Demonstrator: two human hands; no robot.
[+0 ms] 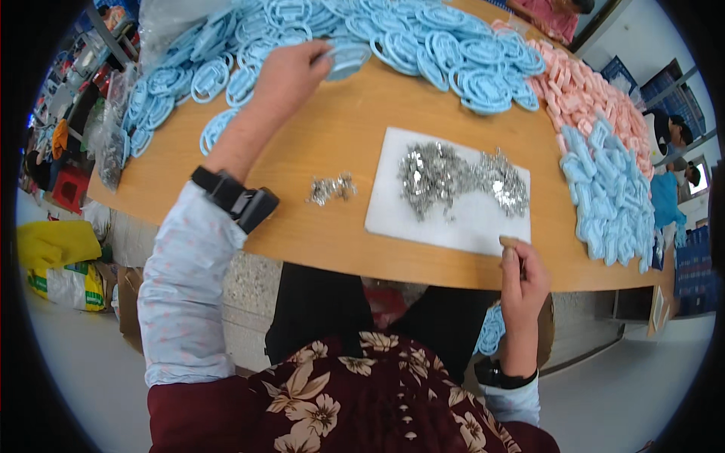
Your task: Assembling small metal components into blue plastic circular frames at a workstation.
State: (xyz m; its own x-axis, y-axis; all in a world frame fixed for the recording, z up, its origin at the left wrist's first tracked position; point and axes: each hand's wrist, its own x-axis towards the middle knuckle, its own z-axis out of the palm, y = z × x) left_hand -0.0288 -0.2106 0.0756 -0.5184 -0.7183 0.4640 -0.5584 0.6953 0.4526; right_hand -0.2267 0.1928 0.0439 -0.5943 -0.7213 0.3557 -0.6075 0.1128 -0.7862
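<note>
At the far side of the table my left hand (291, 75) is closed on the edge of a light blue oval plastic piece (347, 60), just in front of a large heap of similar blue oval pieces (483, 64). My right hand (525, 281) is in a pinch by the near right corner of a white board (389, 204). A small tan tip (510, 241) shows at its fingers; I cannot tell whether it is a finger cover or a held thing. Small shiny metal parts (434, 177) lie in two joined heaps on the board. A smaller pile of metal parts (331, 189) sits left of it.
On the right of the wooden table (317, 241) are heaps of pink plastic pieces (596, 90) and long light blue pieces (612, 192). Clear plastic bags (113, 128) hang at the left edge. Another person (551, 15) sits across the table. A yellow sack (60, 241) lies at lower left.
</note>
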